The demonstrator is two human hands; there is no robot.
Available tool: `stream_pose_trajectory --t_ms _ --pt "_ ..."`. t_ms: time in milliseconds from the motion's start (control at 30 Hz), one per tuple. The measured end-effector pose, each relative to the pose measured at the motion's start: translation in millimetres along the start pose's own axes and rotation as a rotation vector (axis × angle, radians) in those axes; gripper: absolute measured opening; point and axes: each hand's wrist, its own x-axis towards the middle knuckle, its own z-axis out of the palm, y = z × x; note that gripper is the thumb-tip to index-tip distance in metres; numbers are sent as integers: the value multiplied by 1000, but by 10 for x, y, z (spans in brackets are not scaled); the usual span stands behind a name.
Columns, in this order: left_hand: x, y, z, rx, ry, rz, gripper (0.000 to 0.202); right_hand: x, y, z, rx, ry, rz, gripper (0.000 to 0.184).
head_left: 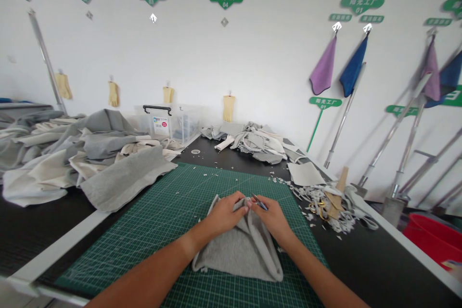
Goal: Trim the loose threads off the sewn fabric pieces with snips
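A piece of grey knit fabric [234,255] lies partly folded on the green cutting mat [144,231], its upper edge lifted in the middle. My left hand [228,211] is closed and pinches that raised edge. Close against it, fingertips nearly touching, my right hand [269,216] is closed around a slim metal tool [260,202], possibly snips; its exact kind is hard to make out. The tool's end is at the fabric edge, where my fingers hide the contact.
A large heap of grey and cream fabric [104,139] covers the left side. Behind stand a clear plastic box [159,122] and more grey cloth [258,142]. Fabric scraps [337,216] lie to the right, with a red bucket [433,238] beyond the table edge.
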Motion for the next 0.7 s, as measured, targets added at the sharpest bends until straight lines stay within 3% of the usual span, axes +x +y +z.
stream_pose_trajectory --t_ms 433,700 --pt "25 -108 60 24 32 -32 13 -9 -15 28 -60 65 81 29" --pt "41 -117 69 -50 17 -38 16 -3 -23 3 -57 39 40 28"
